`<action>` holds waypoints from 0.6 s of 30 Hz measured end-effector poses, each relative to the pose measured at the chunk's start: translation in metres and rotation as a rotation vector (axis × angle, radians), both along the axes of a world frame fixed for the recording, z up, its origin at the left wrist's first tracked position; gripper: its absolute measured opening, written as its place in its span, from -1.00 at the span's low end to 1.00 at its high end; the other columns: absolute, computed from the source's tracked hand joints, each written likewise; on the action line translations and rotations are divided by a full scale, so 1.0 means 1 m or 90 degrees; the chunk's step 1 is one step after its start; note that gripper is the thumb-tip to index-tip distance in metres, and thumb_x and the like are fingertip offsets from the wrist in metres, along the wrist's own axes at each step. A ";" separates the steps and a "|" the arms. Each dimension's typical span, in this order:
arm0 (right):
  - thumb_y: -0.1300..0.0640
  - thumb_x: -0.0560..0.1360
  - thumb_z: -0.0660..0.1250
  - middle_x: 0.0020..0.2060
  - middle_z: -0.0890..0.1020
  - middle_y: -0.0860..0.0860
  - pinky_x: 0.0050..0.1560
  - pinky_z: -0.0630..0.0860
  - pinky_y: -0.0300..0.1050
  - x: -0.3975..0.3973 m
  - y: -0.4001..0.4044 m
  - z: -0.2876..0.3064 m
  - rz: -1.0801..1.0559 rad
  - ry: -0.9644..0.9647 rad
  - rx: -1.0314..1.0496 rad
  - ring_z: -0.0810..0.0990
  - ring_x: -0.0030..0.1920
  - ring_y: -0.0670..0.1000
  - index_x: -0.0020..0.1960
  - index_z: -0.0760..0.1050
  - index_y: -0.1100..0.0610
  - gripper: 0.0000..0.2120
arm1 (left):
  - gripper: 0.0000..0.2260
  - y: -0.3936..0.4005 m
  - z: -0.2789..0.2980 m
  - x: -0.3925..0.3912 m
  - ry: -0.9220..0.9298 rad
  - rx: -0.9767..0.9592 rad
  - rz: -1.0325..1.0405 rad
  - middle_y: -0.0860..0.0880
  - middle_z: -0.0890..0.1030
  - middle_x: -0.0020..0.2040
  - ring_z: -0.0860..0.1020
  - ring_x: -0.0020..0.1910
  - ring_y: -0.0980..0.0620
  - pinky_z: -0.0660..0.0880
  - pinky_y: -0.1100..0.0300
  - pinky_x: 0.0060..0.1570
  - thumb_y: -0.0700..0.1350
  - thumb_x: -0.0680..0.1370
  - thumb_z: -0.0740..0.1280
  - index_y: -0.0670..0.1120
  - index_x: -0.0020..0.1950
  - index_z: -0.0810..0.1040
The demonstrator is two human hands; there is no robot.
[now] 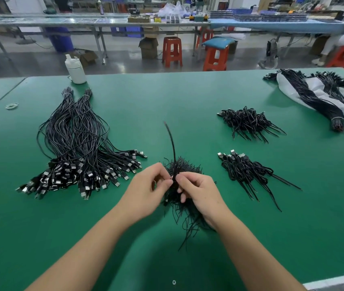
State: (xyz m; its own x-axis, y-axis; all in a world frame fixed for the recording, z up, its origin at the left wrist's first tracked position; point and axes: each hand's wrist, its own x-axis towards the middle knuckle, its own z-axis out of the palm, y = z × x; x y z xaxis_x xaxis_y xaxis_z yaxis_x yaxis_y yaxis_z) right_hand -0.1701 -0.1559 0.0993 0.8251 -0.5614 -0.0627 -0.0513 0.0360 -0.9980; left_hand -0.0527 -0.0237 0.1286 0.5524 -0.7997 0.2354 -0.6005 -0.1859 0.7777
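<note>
Above green matting (167, 101), left hand (146, 192) and right hand (200, 194) pinch one black tie (172, 148) over its pile (183, 198).

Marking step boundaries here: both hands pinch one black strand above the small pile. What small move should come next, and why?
Probably draw the black strand clear of the pile of loose strands: the left hand and right hand both pinch its lower end, its upper end stands free, and the pile's strands crowd round the pinch.
</note>
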 end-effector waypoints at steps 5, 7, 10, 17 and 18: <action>0.08 0.57 0.39 -0.31 0.63 0.28 -0.46 0.40 -0.20 0.002 0.001 0.001 -0.002 -0.040 0.087 0.40 -0.52 -0.02 0.01 0.58 0.11 -0.90 | -0.92 -0.001 -0.002 -0.005 -0.462 -0.004 -0.046 -0.01 0.47 -0.21 0.42 -0.22 -0.08 0.39 0.04 -0.18 -0.23 0.50 0.33 -0.10 -0.14 0.45; 0.11 0.57 0.39 -0.33 0.65 0.21 -0.49 0.38 -0.20 0.002 0.002 0.000 -0.015 -0.046 0.095 0.39 -0.53 -0.04 0.07 0.51 0.08 -0.89 | -0.90 -0.001 -0.006 -0.007 -0.536 -0.001 -0.052 -0.06 0.49 -0.20 0.41 -0.23 -0.13 0.39 0.03 -0.21 -0.29 0.44 0.36 -0.13 -0.15 0.47; 0.16 0.58 0.37 -0.35 0.65 0.17 -0.49 0.37 -0.23 0.001 0.004 0.001 -0.002 -0.071 0.085 0.37 -0.53 -0.05 0.01 0.54 0.02 -0.94 | -0.93 0.001 -0.009 -0.009 -0.538 -0.017 -0.043 -0.09 0.52 -0.17 0.44 -0.21 -0.15 0.42 0.01 -0.20 -0.30 0.44 0.31 -0.16 -0.13 0.51; 0.20 0.62 0.31 -0.41 0.56 0.16 -0.33 0.53 -0.07 -0.001 0.006 0.010 -0.007 -0.088 0.074 0.46 -0.47 -0.02 -0.05 0.65 0.07 -0.84 | -0.96 0.002 -0.002 -0.013 -0.390 -0.055 -0.035 -0.05 0.54 -0.10 0.51 -0.10 -0.09 0.48 0.06 -0.07 -0.27 0.53 0.30 -0.17 -0.10 0.51; 0.24 0.63 0.28 -0.40 0.54 0.16 -0.25 0.55 -0.01 -0.002 0.005 0.011 0.002 -0.090 0.080 0.50 -0.41 0.04 -0.03 0.66 0.07 -0.80 | -0.97 0.003 -0.001 -0.012 -0.344 -0.052 -0.020 -0.02 0.53 -0.14 0.50 -0.15 -0.05 0.47 0.08 -0.12 -0.24 0.54 0.30 -0.15 -0.10 0.51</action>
